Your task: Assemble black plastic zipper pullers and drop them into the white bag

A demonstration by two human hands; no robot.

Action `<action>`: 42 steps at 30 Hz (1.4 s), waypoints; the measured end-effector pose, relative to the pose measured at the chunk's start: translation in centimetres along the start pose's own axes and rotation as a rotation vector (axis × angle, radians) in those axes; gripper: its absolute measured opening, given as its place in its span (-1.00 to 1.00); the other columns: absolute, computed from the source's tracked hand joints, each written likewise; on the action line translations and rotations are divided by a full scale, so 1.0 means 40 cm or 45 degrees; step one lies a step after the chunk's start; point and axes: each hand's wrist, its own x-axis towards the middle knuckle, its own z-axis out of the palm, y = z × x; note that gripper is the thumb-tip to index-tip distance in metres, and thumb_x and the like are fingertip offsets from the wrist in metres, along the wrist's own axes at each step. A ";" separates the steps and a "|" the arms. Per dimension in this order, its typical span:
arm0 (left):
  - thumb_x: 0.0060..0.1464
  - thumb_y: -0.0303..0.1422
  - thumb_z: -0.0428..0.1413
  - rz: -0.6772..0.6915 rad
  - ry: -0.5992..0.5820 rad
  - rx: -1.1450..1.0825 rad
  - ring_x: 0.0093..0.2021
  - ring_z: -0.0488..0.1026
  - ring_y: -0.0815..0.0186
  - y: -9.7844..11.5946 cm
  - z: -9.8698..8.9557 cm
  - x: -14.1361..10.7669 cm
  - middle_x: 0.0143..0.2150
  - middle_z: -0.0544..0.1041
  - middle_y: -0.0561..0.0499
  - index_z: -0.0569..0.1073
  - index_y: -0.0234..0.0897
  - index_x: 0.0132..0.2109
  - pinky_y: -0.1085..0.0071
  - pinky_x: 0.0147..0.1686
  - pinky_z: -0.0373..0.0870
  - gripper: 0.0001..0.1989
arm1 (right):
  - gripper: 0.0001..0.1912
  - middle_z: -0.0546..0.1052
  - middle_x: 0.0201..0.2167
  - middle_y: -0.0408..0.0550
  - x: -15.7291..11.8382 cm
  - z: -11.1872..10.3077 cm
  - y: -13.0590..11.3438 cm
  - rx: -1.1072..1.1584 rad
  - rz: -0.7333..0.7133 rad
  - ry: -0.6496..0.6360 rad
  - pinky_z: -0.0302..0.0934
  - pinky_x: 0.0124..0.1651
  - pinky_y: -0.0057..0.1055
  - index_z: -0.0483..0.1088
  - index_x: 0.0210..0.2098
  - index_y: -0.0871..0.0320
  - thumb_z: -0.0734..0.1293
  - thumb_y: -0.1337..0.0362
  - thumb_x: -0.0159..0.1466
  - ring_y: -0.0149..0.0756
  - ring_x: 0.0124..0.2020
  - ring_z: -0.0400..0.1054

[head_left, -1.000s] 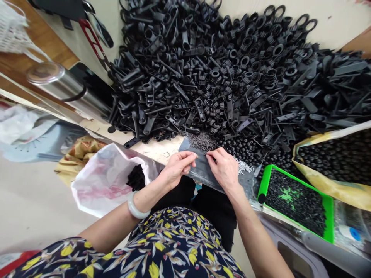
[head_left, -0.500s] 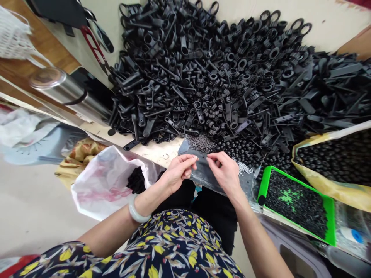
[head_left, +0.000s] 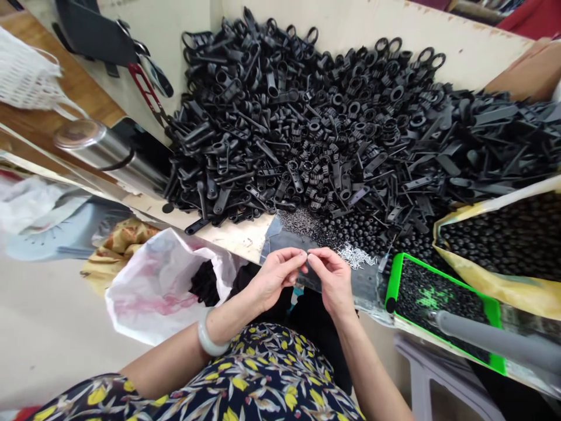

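My left hand (head_left: 283,273) and my right hand (head_left: 331,278) meet fingertip to fingertip over the front edge of the work surface. Both are closed in a pinch, thumb against forefinger. Whatever sits between the fingertips is too small to name. Just beyond them lies a dark grey mat (head_left: 291,241). On it are a heap of tiny dark pieces (head_left: 300,223), small black balls (head_left: 366,230) and a pile of short silvery pins (head_left: 356,256).
A big heap of black plastic parts (head_left: 263,134) covers the back. At right are a green tray (head_left: 391,292) of small black pieces, a grey rod-like object (head_left: 486,336) across it, and a yellow-edged bag (head_left: 482,263) of black balls. Left stand a steel flask (head_left: 105,149) and a white bag (head_left: 149,280).
My hands have come together, the right moving left to meet the left fingertips. The view has shifted slightly, and a grey rod-like object now crosses the green tray.
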 end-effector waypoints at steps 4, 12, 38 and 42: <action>0.08 -0.12 0.39 0.079 -0.008 0.142 -0.54 0.16 0.57 -0.003 -0.008 -0.008 -0.41 0.51 0.04 0.61 -0.35 -0.25 0.55 -0.56 -0.05 -0.66 | -0.94 0.58 -0.29 -0.12 -0.022 -0.012 0.000 -0.147 -0.159 -0.036 0.39 -0.20 -0.40 0.64 -0.24 0.00 0.52 0.20 0.30 -0.33 -0.27 0.46; 0.06 -0.18 0.38 0.031 0.012 0.127 -0.55 0.17 0.55 -0.010 -0.003 -0.012 -0.45 0.51 0.02 0.61 -0.36 -0.32 0.54 -0.54 -0.04 -0.71 | -0.91 0.59 -0.26 -0.06 -0.051 -0.029 -0.012 -0.398 -0.360 -0.047 0.47 -0.29 -0.38 0.64 -0.17 0.01 0.45 0.24 0.36 -0.30 -0.30 0.52; 0.04 -0.14 0.37 0.075 0.131 0.189 -0.51 0.22 0.48 -0.025 0.013 -0.026 -0.45 0.52 0.00 0.64 -0.33 -0.33 0.49 -0.48 0.08 -0.70 | -0.83 0.68 -0.22 -0.04 -0.048 -0.059 -0.008 -0.753 -0.601 -0.142 0.52 -0.22 -0.31 0.62 -0.07 0.00 0.40 0.31 0.39 -0.24 -0.25 0.59; -0.07 -0.16 0.41 -0.041 0.174 0.053 -0.55 0.16 0.51 -0.024 0.019 -0.022 -0.50 0.46 0.05 0.61 -0.33 -0.37 0.49 -0.53 -0.02 -0.70 | -0.79 0.68 -0.16 -0.01 -0.053 -0.060 -0.002 -0.799 -0.603 -0.163 0.54 -0.16 -0.26 0.59 0.00 0.01 0.39 0.29 0.39 -0.21 -0.21 0.60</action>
